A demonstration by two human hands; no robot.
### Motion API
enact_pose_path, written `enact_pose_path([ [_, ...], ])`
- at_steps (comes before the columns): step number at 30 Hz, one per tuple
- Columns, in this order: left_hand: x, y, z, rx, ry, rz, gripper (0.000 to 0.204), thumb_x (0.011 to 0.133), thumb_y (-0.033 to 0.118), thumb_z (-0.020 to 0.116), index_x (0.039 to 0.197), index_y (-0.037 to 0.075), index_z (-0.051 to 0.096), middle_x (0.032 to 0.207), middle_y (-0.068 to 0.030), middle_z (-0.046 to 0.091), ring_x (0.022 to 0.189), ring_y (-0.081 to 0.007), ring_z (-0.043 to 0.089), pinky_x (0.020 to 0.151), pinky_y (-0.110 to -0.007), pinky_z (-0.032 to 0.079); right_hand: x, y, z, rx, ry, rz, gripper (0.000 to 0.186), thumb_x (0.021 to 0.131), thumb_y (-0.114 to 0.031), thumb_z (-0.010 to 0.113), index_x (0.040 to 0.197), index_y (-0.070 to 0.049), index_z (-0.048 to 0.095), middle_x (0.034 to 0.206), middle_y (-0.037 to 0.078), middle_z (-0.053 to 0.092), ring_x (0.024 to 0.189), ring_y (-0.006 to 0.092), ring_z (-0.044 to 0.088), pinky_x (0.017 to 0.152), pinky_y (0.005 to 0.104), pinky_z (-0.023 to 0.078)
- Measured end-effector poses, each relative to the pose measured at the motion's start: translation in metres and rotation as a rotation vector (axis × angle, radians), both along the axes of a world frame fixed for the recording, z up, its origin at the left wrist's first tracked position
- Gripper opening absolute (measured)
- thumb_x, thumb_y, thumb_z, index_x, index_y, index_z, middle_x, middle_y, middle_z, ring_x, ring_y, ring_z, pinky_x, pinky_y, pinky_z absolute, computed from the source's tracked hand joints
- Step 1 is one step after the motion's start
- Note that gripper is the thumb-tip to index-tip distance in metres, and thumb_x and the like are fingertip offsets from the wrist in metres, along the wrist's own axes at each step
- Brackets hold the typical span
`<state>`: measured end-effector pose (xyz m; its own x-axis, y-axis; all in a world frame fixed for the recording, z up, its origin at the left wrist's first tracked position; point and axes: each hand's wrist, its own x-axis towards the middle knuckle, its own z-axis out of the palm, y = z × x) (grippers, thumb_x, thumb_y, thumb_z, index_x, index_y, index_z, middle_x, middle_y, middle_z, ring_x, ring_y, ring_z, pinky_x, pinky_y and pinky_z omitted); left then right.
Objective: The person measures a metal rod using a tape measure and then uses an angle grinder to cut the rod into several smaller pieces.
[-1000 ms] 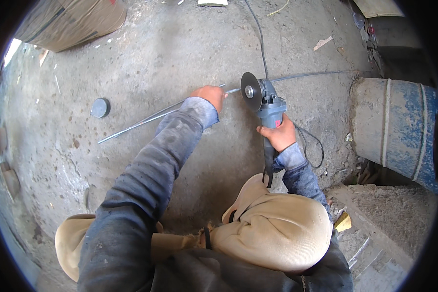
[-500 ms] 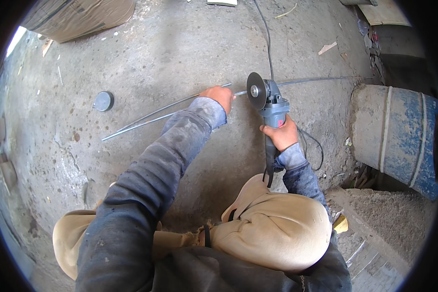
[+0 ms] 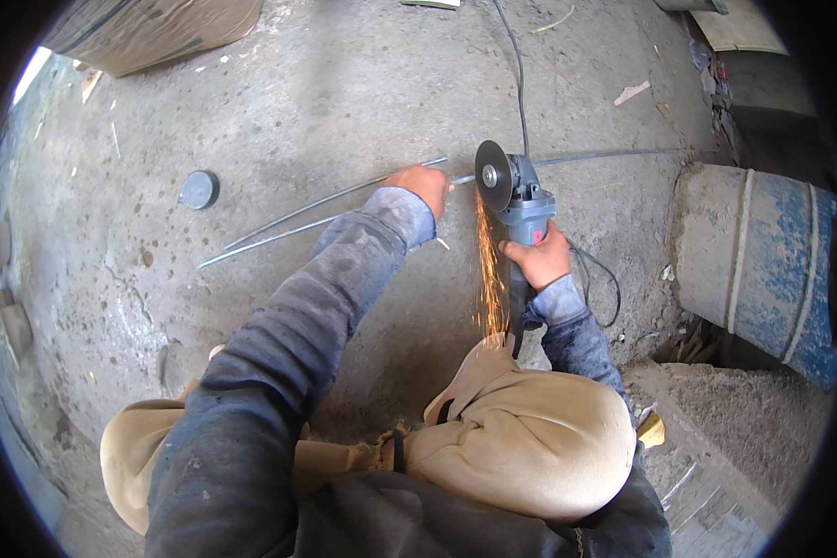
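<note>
The right hand (image 3: 541, 258) is closed around the body of the angle grinder (image 3: 527, 206), and the left hand (image 3: 422, 189) is clamped on a thin metal rod (image 3: 284, 233), though its fingers are partly hidden. This rod lies low over the concrete floor (image 3: 363, 298), with its end past the left hand reaching to the disc (image 3: 495, 177). Sparks (image 3: 488, 270) fly down toward the tan trouser leg (image 3: 521, 437), so in my judgement the cloth could burn if they keep this direction. The disc could also bind or kick if the rod turns in the grip, because I see only the hand holding it, and the bare left hand is near to the disc. Counting now: there is one grinder, one disc, one power cord (image 3: 518, 74), one round grey object (image 3: 199, 190), one blue drum (image 3: 753, 270) and one cardboard box (image 3: 167, 37). Left of the hand I count two rods; to the right of the grinder runs one dark length (image 3: 614, 155), and I cannot tell whether it belongs to the held rod.
</note>
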<state>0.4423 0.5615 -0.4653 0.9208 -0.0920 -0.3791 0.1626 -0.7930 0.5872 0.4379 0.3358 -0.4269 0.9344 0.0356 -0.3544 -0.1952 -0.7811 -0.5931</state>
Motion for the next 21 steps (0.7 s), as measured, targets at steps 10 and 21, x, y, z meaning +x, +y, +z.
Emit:
enact_pose_path([
  [10, 0.001, 0.001, -0.006, 0.003, 0.085, -0.005, 0.027, 0.088, 0.029, 0.051, 0.095, 0.008, 0.066, 0.093, -0.0186, 0.064, 0.089, -0.0352, 0.062, 0.078, -0.042, 0.049, -0.001, -0.003, -0.01, -0.074, -0.029, 0.066, 0.051, 0.055, -0.023, 0.075, 0.094, 0.004, 0.055, 0.085, 0.02, 0.064, 0.079, 0.0323, 0.064, 0.072, 0.0376, 0.05],
  [21, -0.004, -0.001, -0.016, -0.011, 0.054, 0.008, 0.027, 0.089, 0.031, 0.05, 0.092, 0.009, 0.066, 0.087, -0.0174, 0.064, 0.084, -0.0356, 0.061, 0.074, -0.044, 0.048, -0.009, 0.0, -0.005, -0.066, -0.03, 0.066, 0.047, 0.056, -0.02, 0.073, 0.094, 0.003, 0.056, 0.084, 0.018, 0.065, 0.077, 0.0301, 0.064, 0.071, 0.0365, 0.05],
])
